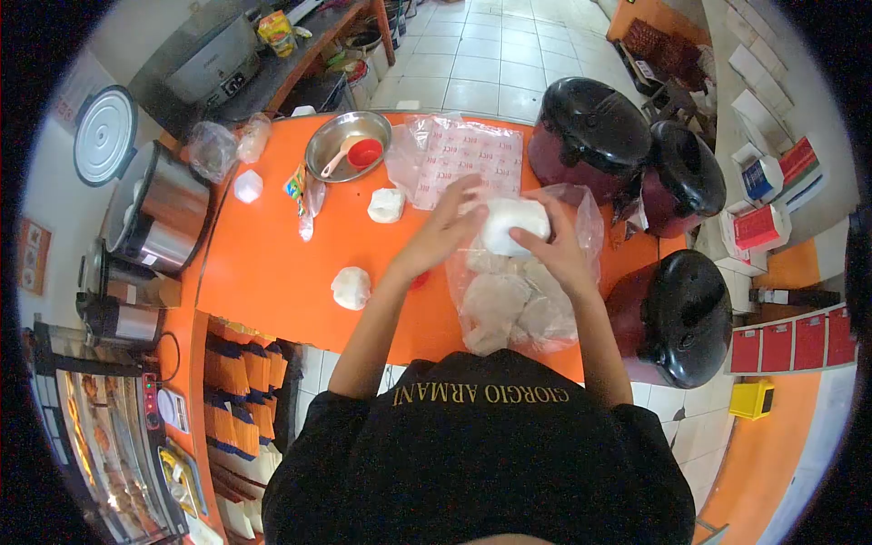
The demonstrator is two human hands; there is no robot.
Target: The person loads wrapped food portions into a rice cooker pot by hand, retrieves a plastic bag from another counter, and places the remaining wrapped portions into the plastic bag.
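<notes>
A white rounded bundle (515,227) is held above a clear plastic bag at the right of the orange table. My right hand (556,247) grips its right side, thumb across the front. My left hand (447,225) is at its left, fingers spread and slightly blurred; whether they touch it is unclear. Below, the clear bag (498,309) holds several pale round lumps. Two more white bundles, one (386,205) near the steel bowl and one (351,288) nearer my body, lie on the table. Printed rice wrappers (472,154) lie beyond my hands.
A steel bowl (321,150) holds a red scoop (365,153). Large dark lidded pots (590,127) line the table's right side. At the left stand a metal cooker (168,218) and small plastic bags (213,151). The orange table (263,263) extends leftward.
</notes>
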